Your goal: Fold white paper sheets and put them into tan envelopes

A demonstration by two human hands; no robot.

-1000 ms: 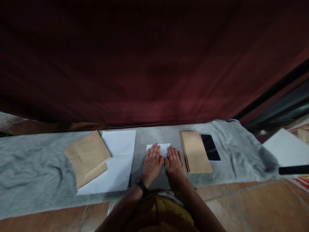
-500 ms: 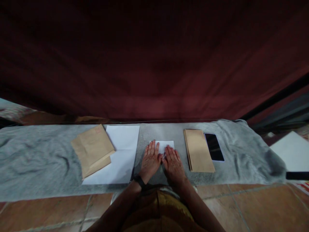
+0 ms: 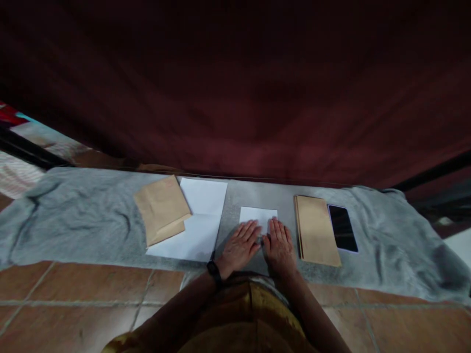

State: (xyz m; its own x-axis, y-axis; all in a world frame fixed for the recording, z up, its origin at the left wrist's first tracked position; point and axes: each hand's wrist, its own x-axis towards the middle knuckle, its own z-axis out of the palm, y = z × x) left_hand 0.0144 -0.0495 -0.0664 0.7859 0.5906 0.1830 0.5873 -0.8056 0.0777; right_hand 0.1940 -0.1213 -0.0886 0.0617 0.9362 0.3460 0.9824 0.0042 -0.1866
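A small white piece of paper (image 3: 258, 214), perhaps folded, lies on the grey cloth (image 3: 253, 191) in front of me. My left hand (image 3: 241, 245) rests flat on its near left part, fingers stretched out and angled to the right. On its near right part lies my right hand (image 3: 280, 244), flat too, with fingers pointing away from me. The two thumbs almost meet over the paper's near edge, which the hands hide. Nothing is gripped in either hand.
Large white sheets (image 3: 204, 225) lie to the left, partly under torn or folded brown paper (image 3: 164, 206). To the right are stacked brown envelopes (image 3: 317, 230) and a dark-screened phone (image 3: 343, 228). Dark red fabric (image 3: 235, 108) hangs behind; floor tiles (image 3: 84, 294) show below.
My left hand has turned, its fingers now slanting right and drawn back toward me, so more of the small paper shows. The view has swung left, shifting everything rightward.
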